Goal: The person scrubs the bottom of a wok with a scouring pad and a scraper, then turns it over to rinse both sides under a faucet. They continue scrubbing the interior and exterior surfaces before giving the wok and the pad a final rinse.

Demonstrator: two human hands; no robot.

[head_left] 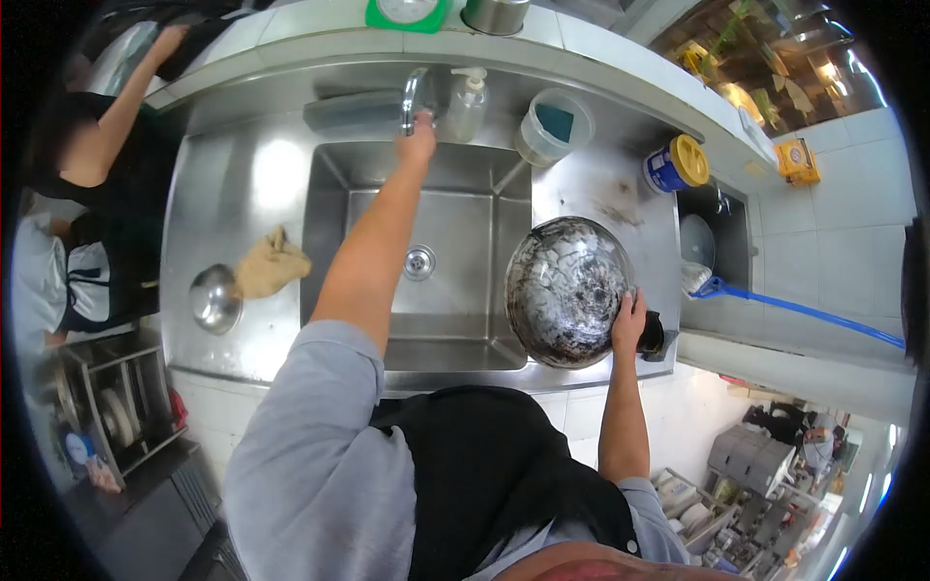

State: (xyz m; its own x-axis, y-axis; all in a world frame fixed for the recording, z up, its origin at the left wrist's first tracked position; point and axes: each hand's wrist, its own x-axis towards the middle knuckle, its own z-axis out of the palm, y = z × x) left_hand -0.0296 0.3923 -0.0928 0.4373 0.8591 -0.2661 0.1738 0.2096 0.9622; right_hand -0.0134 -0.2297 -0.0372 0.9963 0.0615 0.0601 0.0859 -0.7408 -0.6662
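My left hand [417, 143] reaches across the sink [455, 320] to the faucet [415, 97], its fingers closed at the faucet's base. My right hand [629, 321] grips the right edge of a round metal pan [570, 290], tilted over the sink's right rim. The pan's scorched, blackened outer bottom faces up. A black part, perhaps its handle, shows just right of my hand. Behind the sink stand a clear pump bottle [469, 105] and a plastic tub [542, 145] with a green scouring pad [555, 122] inside.
On the left counter lie a tan cloth [271, 265] and a metal bowl [215, 298]. A blue-and-yellow tub [675, 163] stands at the back right. A blue-handled brush [794, 308] extends right. Another person [97, 145] works at the far left. A green scale [407, 14] sits on the ledge.
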